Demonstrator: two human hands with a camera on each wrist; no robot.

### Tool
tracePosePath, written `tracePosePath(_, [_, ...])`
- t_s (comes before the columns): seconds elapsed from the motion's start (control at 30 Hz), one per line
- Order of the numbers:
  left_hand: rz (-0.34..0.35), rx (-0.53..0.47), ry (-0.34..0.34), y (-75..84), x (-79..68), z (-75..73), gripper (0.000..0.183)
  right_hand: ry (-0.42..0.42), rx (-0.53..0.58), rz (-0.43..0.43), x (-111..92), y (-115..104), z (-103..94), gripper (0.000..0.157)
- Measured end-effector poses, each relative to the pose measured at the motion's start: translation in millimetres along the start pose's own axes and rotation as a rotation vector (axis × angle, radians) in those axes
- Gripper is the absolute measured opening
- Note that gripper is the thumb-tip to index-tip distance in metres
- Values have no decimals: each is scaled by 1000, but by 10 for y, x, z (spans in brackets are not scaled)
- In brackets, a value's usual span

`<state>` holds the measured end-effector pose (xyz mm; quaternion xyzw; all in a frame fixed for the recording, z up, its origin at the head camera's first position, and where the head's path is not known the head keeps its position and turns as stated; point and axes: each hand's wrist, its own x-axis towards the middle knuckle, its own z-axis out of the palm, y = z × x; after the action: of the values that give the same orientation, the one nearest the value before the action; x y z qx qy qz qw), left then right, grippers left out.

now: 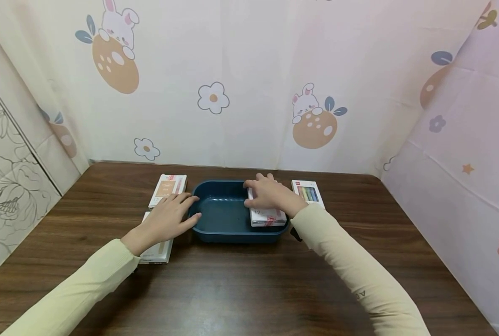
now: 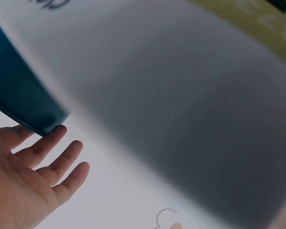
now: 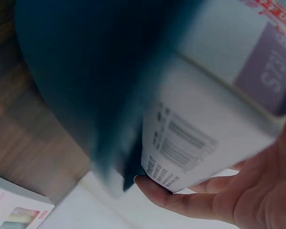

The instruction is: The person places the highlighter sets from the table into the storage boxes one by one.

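Showing "12" and "S73": white box [image 3: 200, 129] gripped by right hand [image 1: 268, 194].

The nearest box [image 1: 159, 252] is partly hidden by the left hand [image 1: 165, 221], a second box [image 1: 267, 218] by the right hand [image 1: 268, 193]. A windowed box [image 3: 12, 205] is cropped in the right wrist view.
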<state>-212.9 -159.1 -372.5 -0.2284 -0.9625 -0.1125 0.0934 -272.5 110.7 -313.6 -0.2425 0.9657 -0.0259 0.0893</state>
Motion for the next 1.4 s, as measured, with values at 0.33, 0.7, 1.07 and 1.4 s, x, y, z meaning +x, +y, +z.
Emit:
tracePosePath(0.33, [4, 9, 6, 1, -1, -1, 54, -9, 27, 32, 19, -18, 154, 54])
tracePosePath(0.7, [5, 13, -1, 9, -12, -8, 54, -23, 9, 49, 61, -42, 349, 55])
tracePosePath(1.07, [10, 16, 5, 2, -23, 11, 53, -51, 8, 66, 72, -46, 473, 57])
tracePosePath(1.4, [14, 15, 4, -3, -10, 19, 55, -50, 9, 62, 78, -24, 496, 58])
